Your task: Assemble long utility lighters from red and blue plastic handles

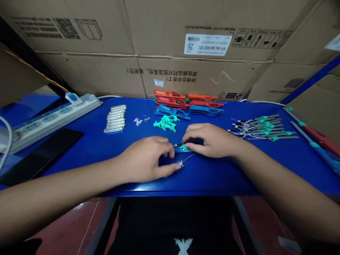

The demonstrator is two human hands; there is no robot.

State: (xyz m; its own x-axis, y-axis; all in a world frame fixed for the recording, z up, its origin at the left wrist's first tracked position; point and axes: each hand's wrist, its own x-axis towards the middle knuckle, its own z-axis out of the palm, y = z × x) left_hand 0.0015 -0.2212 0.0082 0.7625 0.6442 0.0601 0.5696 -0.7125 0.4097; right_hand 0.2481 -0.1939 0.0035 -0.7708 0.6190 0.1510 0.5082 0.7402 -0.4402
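My left hand [147, 157] and my right hand [211, 140] meet at the middle of the blue table [87, 152]. Both are closed around a small blue plastic housing with a teal insert [181, 147]. A thin wire with a small white end piece [182, 163] trails from it toward my left thumb. Just behind lie a heap of teal plastic pieces [166, 124] and stacked red and blue housings [186, 104].
Clear tubes [115, 118] lie in a row at the left, small white bits [138, 121] beside them. Wired teal-handled probes [261, 128] lie at the right. A white power strip [50, 118] and a black phone [42, 154] sit far left. Cardboard boxes [170, 46] wall the back.
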